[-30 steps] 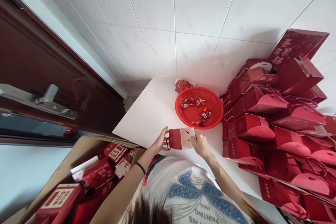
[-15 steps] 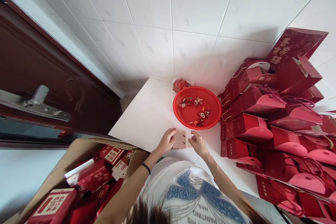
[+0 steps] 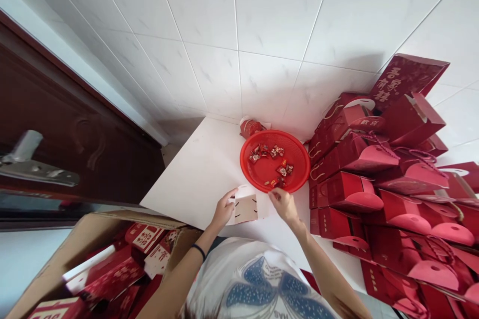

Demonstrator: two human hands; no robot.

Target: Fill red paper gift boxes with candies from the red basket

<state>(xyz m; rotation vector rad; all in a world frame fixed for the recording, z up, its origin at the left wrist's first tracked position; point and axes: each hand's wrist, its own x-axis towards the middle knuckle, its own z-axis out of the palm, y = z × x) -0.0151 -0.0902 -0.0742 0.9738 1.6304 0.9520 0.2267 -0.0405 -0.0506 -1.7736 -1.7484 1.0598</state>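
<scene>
My left hand (image 3: 223, 209) grips the left side of a small open carton (image 3: 246, 209) at the table's front edge. The carton's inside is pale, with dark slits near its corners, and a white flap stands at its back. My right hand (image 3: 283, 205) is apart from the carton, at the front rim of a round red plastic basket (image 3: 244, 167). Its fingers are curled together, and whatever they may hold is hidden. Several small wrapped candies (image 3: 285, 169) lie in loose clusters inside the basket.
Stacked red gift boxes (image 3: 361, 194) with handles crowd the right side. A cardboard box (image 3: 56, 249) of red cartons stands at the left, below a dark door (image 3: 75, 124). Behind the basket a red packet (image 3: 250, 127) sits on the white table (image 3: 202, 159) near the tiled wall.
My right hand has let go of the carton and moved up to the basket's rim. The carton, still in my left hand, is turned with its inside more open to view. The camera has shifted slightly.
</scene>
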